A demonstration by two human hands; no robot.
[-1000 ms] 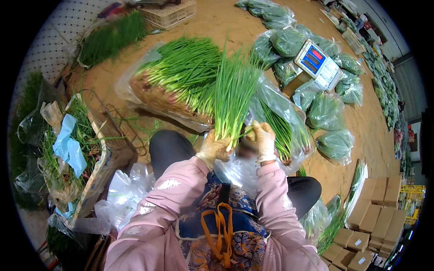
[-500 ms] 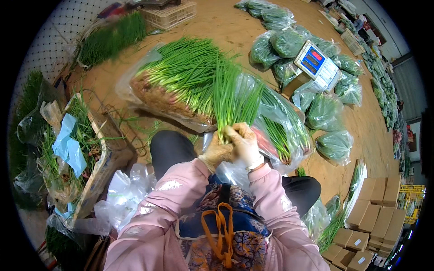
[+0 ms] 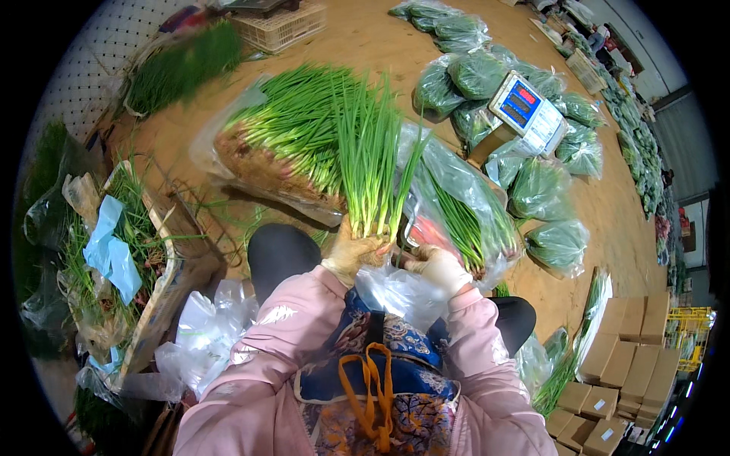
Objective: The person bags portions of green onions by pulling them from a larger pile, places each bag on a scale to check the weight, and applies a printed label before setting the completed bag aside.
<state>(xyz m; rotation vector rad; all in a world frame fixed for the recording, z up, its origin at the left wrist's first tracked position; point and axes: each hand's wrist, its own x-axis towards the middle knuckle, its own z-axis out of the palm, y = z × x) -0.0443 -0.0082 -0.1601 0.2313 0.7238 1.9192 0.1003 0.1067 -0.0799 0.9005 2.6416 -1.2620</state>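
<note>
Item: bunch of green onions, upright, roots down, leaves fanning toward 12 o'clock; sits at frame centre, just above the person's lap.

Left hand: gloved, fingers wrapped tight around the root end of the bunch.

Right hand: gloved, at 4 o'clock of the bunch base, fingers curled onto a clear plastic bag that hangs below the roots; how firmly they pinch it is hard to tell, since the film hides the fingertips.

Surroundings: large loose pile of green onions on plastic sheeting at 11 o'clock of the bunch; a filled bag of onions at 3 o'clock, just beside it; digital scale at 2 o'clock, ringed by bagged greens; crate of trimmings at 9 o'clock; cardboard boxes at 4 o'clock, well apart.
</note>
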